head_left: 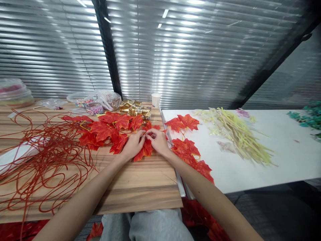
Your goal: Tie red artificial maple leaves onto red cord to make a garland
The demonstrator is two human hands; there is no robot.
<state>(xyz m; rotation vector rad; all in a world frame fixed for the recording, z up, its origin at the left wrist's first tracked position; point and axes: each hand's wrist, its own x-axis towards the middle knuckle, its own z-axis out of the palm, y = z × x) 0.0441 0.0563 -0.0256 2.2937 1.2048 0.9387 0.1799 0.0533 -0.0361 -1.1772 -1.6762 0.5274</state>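
Note:
My left hand [135, 144] and my right hand [157, 141] meet over the wooden table, fingertips pinched together. Between them is a red artificial maple leaf [143, 153], its stem end at my fingers; the exact spot they grip is partly hidden. More red maple leaves [104, 130] lie in a pile just left of my hands. To the right, a strand of leaves [185, 149] runs over the white table and hangs past its edge. A loose tangle of thin red cord [47, 160] spreads across the left of the wooden table.
Gold packets [139, 111], a paper cup [155, 100] and plastic bags of small beads [94, 107] line the back edge. Yellow-green stems [240, 137] lie on the white table [288, 160]. Stacked plastic tubs [15, 93] stand far left. More red leaves [200, 217] are below the tables.

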